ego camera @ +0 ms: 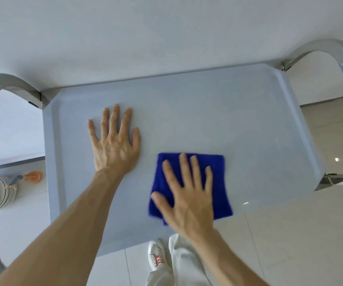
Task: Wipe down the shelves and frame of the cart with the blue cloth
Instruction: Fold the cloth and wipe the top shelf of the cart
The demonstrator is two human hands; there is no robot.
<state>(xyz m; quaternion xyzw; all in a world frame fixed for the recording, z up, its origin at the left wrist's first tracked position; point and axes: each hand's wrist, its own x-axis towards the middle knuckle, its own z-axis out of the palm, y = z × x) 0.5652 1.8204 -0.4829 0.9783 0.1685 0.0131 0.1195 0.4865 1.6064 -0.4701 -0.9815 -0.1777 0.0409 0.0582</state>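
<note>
The blue cloth (195, 162), folded to a rough square, is laid on the top shelf (207, 120) of the cart, toward its near edge and right of centre; it is pressed flat by the right hand (189, 195), whose fingers are spread straight over it, so nothing is gripped and the cloth is held only by downward pressure; the left hand (115, 145) is set flat and open on the bare shelf just beside the cloth, fingers splayed, holding nothing and seemingly used to steady the cart. The near corner of the cloth is seen close to the shelf's front edge, so it may be pushed over the lip by a stroke drawn too far toward the body; because no fold is pinched, the cloth may be left behind or bunched if the palm slides faster than the fabric; the cart may be rolled or shifted if the bracing pressure is eased during a firm sweep. The curved metal frame (331, 50) at either end and the raised rim may be missed if only the flat middle is covered; whether lower shelves are wiped cannot be told, since they are hidden beneath the top one.
</note>
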